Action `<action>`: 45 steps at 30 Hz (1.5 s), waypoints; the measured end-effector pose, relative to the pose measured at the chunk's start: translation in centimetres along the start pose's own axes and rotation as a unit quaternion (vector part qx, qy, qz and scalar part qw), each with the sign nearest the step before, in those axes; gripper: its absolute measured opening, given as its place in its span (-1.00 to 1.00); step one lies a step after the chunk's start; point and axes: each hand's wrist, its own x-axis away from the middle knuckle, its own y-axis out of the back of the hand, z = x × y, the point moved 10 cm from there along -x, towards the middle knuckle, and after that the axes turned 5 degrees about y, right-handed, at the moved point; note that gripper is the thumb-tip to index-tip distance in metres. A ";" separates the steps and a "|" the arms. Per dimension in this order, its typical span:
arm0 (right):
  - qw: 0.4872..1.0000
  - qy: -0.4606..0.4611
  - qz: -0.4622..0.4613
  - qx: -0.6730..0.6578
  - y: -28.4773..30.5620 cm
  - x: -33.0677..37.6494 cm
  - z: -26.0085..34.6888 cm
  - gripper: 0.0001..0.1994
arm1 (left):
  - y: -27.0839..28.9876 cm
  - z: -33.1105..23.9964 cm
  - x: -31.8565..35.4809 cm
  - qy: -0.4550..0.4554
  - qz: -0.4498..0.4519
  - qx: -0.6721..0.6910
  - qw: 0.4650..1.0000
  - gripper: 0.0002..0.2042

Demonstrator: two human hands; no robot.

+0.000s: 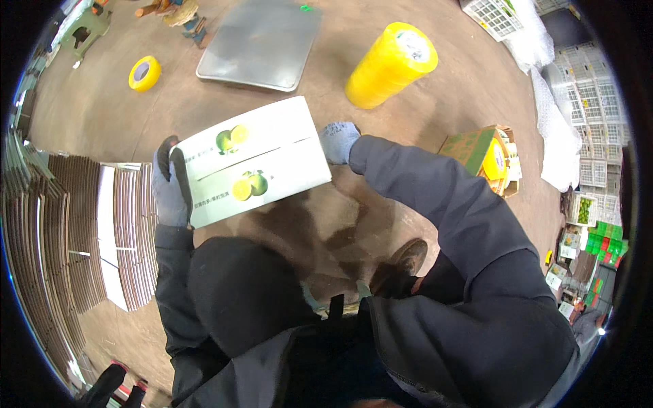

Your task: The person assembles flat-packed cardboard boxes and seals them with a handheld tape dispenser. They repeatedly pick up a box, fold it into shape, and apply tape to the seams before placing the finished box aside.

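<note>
A white cardboard box (248, 160) printed with green and yellow citrus fruit is held up in front of me, slightly tilted, with a seam running along its upper face. My left hand (171, 183), in a grey and black work glove, grips its left end with the fingers along the edge. At the other end, my right hand (339, 141), in a light blue-grey glove, is closed against the box's right edge; its fingertips are partly hidden.
Beyond the box lies a grey metal platform (262, 44). A yellow tape stack (391, 64) stands right of it, a yellow tape roll (145, 73) left. An open carton (469, 151) holds more tape at right. Flattened cardboard (44, 224) lines the left; white crates (592, 102) the right.
</note>
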 end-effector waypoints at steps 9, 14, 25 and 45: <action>0.861 -0.056 -0.137 -0.487 6.8 12.0 -10.6 -0.42 | 3.8 -0.8 6.2 0.045 0.025 -0.324 0.944 -0.61; 0.812 0.067 -0.153 -0.560 11.7 16.9 -7.5 -0.51 | 1.0 -1.7 9.5 0.032 0.168 -0.317 0.933 -0.66; 0.872 0.252 -0.114 -0.404 22.0 18.2 6.8 -0.58 | -9.1 -17.7 8.6 0.133 0.453 0.272 0.839 -0.71; 0.850 0.233 -0.052 -0.470 17.0 16.7 4.7 -0.51 | -9.4 -16.7 8.9 -0.073 0.454 0.140 0.877 -0.70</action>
